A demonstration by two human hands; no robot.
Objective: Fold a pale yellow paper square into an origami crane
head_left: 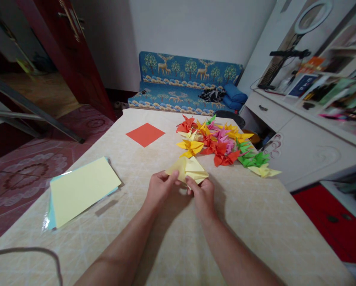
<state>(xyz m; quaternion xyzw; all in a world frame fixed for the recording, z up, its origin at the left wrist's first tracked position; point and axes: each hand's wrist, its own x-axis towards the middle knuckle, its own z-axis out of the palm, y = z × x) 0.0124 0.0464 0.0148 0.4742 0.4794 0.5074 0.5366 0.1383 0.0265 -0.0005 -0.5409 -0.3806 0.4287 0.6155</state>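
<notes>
A partly folded sheet of pale yellow origami paper (192,167) is held between both hands above the middle of the table. My left hand (161,186) pinches its left corner with the thumb on top. My right hand (203,192) grips the lower right edge, thumb pressed on the folds; the fingers beneath are mostly hidden. Just beyond the hands sits a yellow-orange folded paper flower (190,148). Behind and to the right lies a cluster of folded paper pieces in red (224,155), pink (225,137), green (252,159) and pale yellow (264,171).
A red square of paper (146,134) lies flat at the far left of the table (130,254). Nearer on the left is a stack of pale yellow sheets (84,190) over light blue ones. A cable (31,249) crosses the near left corner. A blue sofa (172,91) stands beyond.
</notes>
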